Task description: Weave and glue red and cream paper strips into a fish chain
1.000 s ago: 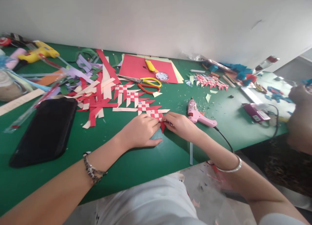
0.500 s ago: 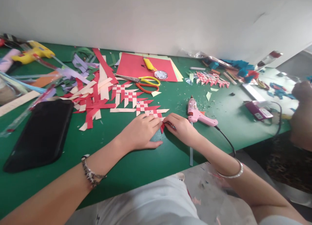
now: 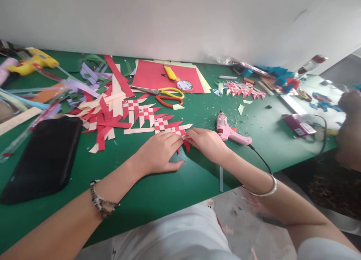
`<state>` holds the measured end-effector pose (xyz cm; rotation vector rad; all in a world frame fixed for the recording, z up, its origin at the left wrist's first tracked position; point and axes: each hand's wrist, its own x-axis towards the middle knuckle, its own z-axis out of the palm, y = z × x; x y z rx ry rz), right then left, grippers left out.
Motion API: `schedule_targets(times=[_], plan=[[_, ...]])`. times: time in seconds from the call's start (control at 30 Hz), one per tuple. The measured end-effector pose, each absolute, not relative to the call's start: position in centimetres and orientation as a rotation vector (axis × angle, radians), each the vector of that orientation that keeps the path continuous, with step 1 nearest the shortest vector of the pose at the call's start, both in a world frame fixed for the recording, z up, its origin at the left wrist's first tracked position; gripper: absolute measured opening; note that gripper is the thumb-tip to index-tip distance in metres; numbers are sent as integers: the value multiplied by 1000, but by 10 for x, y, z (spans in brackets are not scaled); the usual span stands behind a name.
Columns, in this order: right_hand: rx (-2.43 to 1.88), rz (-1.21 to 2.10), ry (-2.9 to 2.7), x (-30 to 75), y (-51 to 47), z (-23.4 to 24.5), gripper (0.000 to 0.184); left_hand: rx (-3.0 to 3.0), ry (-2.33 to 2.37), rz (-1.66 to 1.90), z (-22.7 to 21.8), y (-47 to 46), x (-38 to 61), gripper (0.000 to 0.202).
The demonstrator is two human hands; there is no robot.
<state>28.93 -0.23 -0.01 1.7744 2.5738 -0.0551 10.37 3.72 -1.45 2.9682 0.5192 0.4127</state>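
Note:
A chain of woven red and cream paper fish (image 3: 153, 119) lies on the green table (image 3: 169, 185). My left hand (image 3: 160, 153) presses down on the nearest woven piece, fingers curled together, thumb stretched out on the table. My right hand (image 3: 205, 141) pinches the same piece's red end from the right, fingers closed on the paper. Both hands meet at the piece's near corner, where red tips (image 3: 186, 146) poke out below the fingers.
A pink glue gun (image 3: 228, 130) with a black cord lies just right of my right hand. Scissors (image 3: 165, 94), red card sheets (image 3: 158, 77), loose paper strips (image 3: 104, 109), a black pouch (image 3: 42, 158) and a yellow glue gun (image 3: 31, 62) surround the work. Another person's arm (image 3: 348, 132) is at far right.
Both hands stay on the woven piece; my right hand has shifted slightly left and up along its red end. The camera view has drifted a little.

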Motion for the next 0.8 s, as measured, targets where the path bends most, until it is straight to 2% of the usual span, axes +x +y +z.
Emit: schedule_targets(times=[0.2,0.37,0.6,0.8], plan=[[1539,171,2536,282,-3,3,26,2958,521,401,-12,37,105,37],[1614,97,2523,283,0,3,20,2982,530,425,-14,36,103,36],[1759,-195,2731,304,2,-8,12,3010,498,449,-17,38,103,37],[1651,-74,2654,296,5,-1,17,2981,506,443,-15,39,103,33]])
